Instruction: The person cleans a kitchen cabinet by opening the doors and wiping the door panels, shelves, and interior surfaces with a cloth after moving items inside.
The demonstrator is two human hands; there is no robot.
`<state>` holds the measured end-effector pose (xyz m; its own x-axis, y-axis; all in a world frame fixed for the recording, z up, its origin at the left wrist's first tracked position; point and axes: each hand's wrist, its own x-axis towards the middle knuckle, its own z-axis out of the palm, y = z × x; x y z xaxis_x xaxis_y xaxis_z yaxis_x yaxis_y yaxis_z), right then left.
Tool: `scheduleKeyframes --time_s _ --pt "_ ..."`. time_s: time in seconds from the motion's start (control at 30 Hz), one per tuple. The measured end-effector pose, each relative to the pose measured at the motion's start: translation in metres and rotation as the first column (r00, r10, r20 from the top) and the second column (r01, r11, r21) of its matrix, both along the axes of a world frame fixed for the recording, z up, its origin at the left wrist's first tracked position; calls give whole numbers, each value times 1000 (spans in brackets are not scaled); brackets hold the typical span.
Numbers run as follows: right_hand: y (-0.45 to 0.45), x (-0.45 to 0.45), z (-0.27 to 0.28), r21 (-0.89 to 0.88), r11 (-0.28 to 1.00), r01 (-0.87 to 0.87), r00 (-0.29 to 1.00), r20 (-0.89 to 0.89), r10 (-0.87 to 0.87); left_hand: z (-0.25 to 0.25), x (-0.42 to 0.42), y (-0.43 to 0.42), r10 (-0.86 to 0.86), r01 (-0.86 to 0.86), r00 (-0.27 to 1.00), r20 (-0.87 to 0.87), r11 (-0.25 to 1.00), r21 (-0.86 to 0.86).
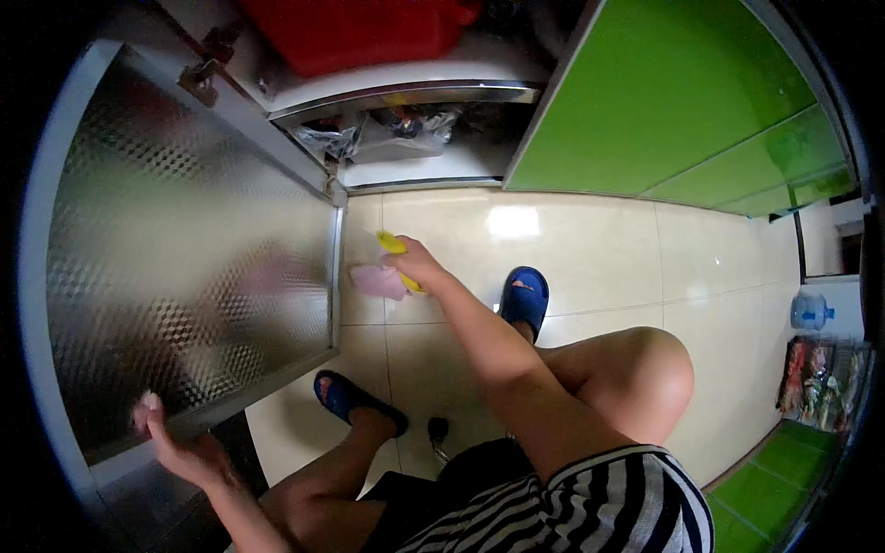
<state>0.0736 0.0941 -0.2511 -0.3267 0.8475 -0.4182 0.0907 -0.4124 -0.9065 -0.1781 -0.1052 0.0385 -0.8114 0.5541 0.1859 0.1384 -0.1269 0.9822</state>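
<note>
My right hand [419, 263] is closed around a yellow object [390, 242], whose kind I cannot make out, and a pink cloth [380, 282] that hangs below the fingers. It is held above the floor, just right of the open cabinet door. This door [198, 267] has a patterned glass panel in a pale metal frame. At its lower left edge is my left hand [184, 452], fingers stretched and apart, with the fingertips against or very near the glass. I see nothing held in it.
Inside the open cabinet are a red item [359, 32] and clear plastic bags [401, 134] on a lower shelf. A green cabinet panel [682, 101] stands to the right. Pale tiles [599, 249] cover the floor. A blue water bottle [811, 311] is at far right.
</note>
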Motion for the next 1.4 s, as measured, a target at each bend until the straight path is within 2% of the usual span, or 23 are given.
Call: scheduleKeyframes --time_s 0.03,0.1,0.27,0.33,0.4,0.43,0.47,0.53,0.63,0.67,0.73,0.83,0.9,0.93,1.0,1.03,1.1,1.17,1.2,1.23,1.3,1.37,1.4 --pt "1 0 2 7 1000 -13 1000 -8 13 -1 0 0 13 -13 1000 -8 1000 7" --pt "-1 -5 8 -230 971 66 906 -394 -155 -2 1 1 22 -22 1000 0 999 25" --pt "-18 -45 10 -294 953 -70 833 -543 -106 -7 5 -4 8 -8 1000 9 1000 27" --pt "-38 -74 23 -62 998 -10 860 -510 -23 -9 3 -4 26 -26 1000 1 998 50" --pt "-69 -91 64 -26 999 -31 822 -570 11 -6 6 -3 34 -35 999 29 999 34" --pt "-89 -108 79 115 991 75 825 -565 3 -5 6 -2 39 -40 997 64 999 17" --pt "-109 -127 87 251 951 179 829 -560 -8 -5 6 -2 42 -43 997 61 999 15" --pt "-135 -155 97 683 727 69 954 -259 153 -6 4 -4 37 -39 998 52 999 32" --pt "-138 -156 128 825 564 -28 967 -120 224 -2 10 -2 76 -77 996 40 997 8" --pt "-128 -168 119 820 571 -33 968 -115 221 -3 11 -4 80 -80 996 25 997 -6" --pt "-101 -191 94 899 428 90 994 -53 -98 1 18 -4 61 -60 998 18 998 -34" --pt "-45 -192 73 829 550 102 972 34 -232 -4 12 -7 64 -64 998 -5 996 -55" --pt "-22 -207 27 802 531 272 911 -36 -412 -1 18 -6 127 -127 992 -13 988 -84" --pt "-15 -206 14 744 599 298 901 -12 -433 -1 20 -8 42 -42 999 -6 996 -79" --pt "1 -210 -36 673 665 324 892 16 -452 -3 11 -19 59 -62 998 -31 992 -107" --pt "12 -221 -87 711 696 95 820 341 -460 -4 8 -21 78 -84 995 -56 988 -129" --pt "24 -222 -111 662 738 -132 643 624 -445 -2 19 -14 107 -116 991 -83 986 -120" --pt "28 -196 -79 607 742 285 838 218 -500 -3 11 -25 51 -53 998 -23 994 -100" --pt "29 -189 -58 477 820 315 865 212 -455 -3 13 -25 55 -57 998 -22 993 -100" --pt "29 -183 -56 481 820 310 868 209 -451 -2 17 -23 44 -49 998 -50 994 -95" --pt "21 -174 -53 287 951 111 905 367 -217 -3 16 -26 36 -43 996 -79 995 -94" --pt "-23 -172 -80 623 778 87 907 273 -320 -12 7 -33 19 -22 996 -82 999 -34" --pt "-48 -167 -70 508 847 156 925 225 -305 -15 4 -37 66 -73 987 -144 996 -44"
